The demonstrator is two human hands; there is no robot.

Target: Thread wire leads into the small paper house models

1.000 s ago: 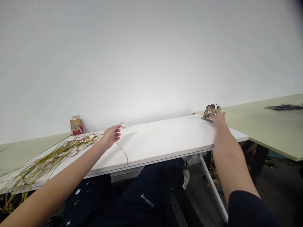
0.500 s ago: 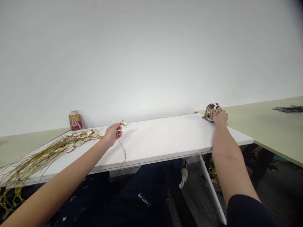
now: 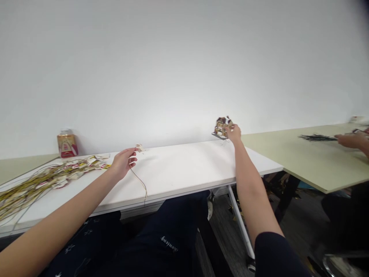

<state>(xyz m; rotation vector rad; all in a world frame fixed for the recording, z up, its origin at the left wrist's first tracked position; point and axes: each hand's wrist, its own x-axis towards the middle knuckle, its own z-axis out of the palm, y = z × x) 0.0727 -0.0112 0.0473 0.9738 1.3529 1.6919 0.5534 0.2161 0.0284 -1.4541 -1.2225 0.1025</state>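
Note:
My left hand [image 3: 125, 162] pinches a small pale tag [image 3: 140, 148] above the white table [image 3: 184, 165], and a thin brown cord [image 3: 140, 180] hangs from it past the near edge. My right hand [image 3: 234, 132] grips a miniature house [image 3: 221, 127] by its right side. The house has brown roofs and a dark base, and it is raised a little over the far right of the white table. Left of my left hand lies a bundle of tagged cords [image 3: 57, 179], its tags toward the middle of the table.
A gold and red bottle [image 3: 67, 144] stands at the back left against the wall. On the greenish table [image 3: 282, 154] at right lies a dark bundle of strands [image 3: 317, 137], beside another person's hand [image 3: 351, 141]. Table legs stand below.
The view has turned right. My right hand has lifted the miniature house off the table. Another person's hands have come into view at right. My left hand still holds the tag.

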